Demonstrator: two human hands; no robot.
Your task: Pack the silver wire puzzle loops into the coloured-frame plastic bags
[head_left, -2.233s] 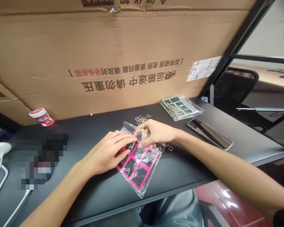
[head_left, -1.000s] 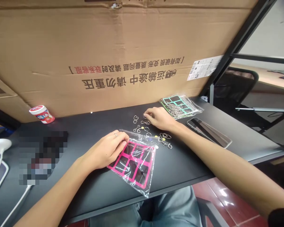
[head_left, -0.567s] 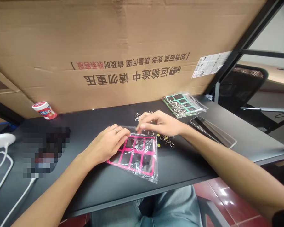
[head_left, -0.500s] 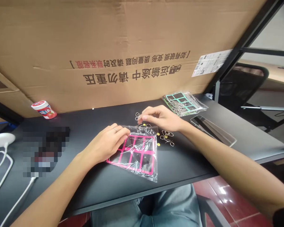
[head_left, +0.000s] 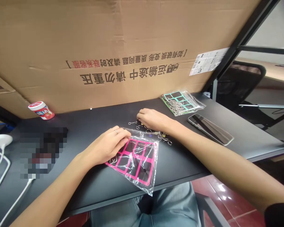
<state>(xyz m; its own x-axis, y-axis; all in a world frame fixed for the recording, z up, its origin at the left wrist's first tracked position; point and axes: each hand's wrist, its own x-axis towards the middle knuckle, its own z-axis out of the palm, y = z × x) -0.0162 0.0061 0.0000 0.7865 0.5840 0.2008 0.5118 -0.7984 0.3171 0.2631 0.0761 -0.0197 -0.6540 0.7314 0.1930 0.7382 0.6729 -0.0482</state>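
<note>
My left hand [head_left: 110, 143], with a ring on one finger, has its fingers closed on the upper left part of a clear plastic bag [head_left: 142, 157]. Inside the bag is a black sheet with a pink grid, and a small metal ring shows near its left corner. Beyond the bag, my right hand [head_left: 150, 119] is down at the table with curled fingers, and its fingertips are hidden. Several metal key rings [head_left: 132, 122] lie around and below that hand. Small yellow discs [head_left: 164, 135] are partly visible among them.
At the back right lies another clear bag [head_left: 179, 102] with a teal grid and metal rings. A phone-like slab [head_left: 210, 128] is nearer. A red-and-white tub [head_left: 41, 110] and a white cable [head_left: 16, 201] are on the left. Cardboard [head_left: 132, 31] walls the back.
My right hand has lowered onto the table among the key rings, its fingers curling in. The pink-grid bag has turned slightly, its lower corner now closer to me. My left hand stays on it.
</note>
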